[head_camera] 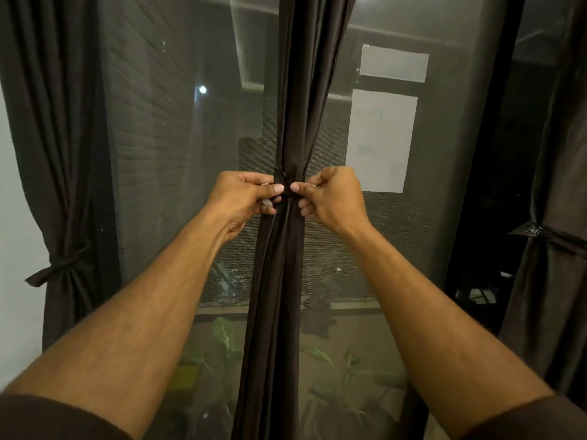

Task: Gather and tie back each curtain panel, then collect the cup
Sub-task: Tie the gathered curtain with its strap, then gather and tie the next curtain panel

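Note:
A dark brown middle curtain panel [287, 90] hangs gathered into a narrow bundle in front of the window. A tie band [287, 185] of the same dark cloth wraps it at hand height. My left hand [246, 196] pinches the band from the left side, thumb against curled fingers. My right hand [330, 198] pinches it from the right side in the same way. The left curtain panel [54, 122] is bound by a knotted tie [60, 268]. The right curtain panel [552, 265] is bound by a tie [536, 231]. No cup is in view.
Behind the curtains a mesh-screened window [178, 154] shows a brick wall, lit white panels [381, 141] and leafy plants [222, 341] below. A dark window frame post [486, 217] stands right of the middle panel. A pale wall [16, 281] lies at the far left.

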`<state>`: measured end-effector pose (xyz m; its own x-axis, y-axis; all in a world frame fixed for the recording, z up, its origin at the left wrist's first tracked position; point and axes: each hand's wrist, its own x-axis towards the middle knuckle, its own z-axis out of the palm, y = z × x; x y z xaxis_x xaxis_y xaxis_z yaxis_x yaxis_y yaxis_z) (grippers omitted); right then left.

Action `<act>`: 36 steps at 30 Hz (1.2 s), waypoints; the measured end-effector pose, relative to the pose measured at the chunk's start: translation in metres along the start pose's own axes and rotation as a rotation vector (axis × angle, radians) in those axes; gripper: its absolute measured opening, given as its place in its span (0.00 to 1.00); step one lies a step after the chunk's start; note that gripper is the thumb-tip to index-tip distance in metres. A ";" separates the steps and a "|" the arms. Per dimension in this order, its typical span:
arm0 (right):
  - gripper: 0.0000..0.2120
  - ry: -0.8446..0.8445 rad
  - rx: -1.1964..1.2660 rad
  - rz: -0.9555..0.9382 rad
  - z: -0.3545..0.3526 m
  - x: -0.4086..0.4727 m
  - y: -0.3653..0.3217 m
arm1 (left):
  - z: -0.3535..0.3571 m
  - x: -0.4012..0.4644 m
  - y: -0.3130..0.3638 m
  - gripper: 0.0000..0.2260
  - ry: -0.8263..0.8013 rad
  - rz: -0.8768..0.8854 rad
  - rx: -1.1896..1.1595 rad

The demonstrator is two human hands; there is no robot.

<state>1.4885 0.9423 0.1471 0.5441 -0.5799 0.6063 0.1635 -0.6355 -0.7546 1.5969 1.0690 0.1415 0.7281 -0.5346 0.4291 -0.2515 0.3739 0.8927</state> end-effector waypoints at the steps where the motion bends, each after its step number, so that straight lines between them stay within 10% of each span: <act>1: 0.10 -0.014 -0.019 -0.004 -0.002 0.000 -0.001 | -0.001 -0.001 0.001 0.08 -0.002 0.002 0.016; 22: 0.07 0.091 -0.099 -0.111 -0.048 0.003 0.018 | 0.023 -0.006 -0.019 0.05 0.187 0.232 0.329; 36: 0.14 0.196 -0.309 -0.130 -0.260 -0.005 0.129 | 0.282 -0.030 -0.107 0.11 -0.007 0.322 0.339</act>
<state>1.2931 0.7307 0.1118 0.3629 -0.5514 0.7511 -0.0511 -0.8167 -0.5749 1.4223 0.8316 0.0724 0.5745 -0.4373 0.6919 -0.6595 0.2533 0.7077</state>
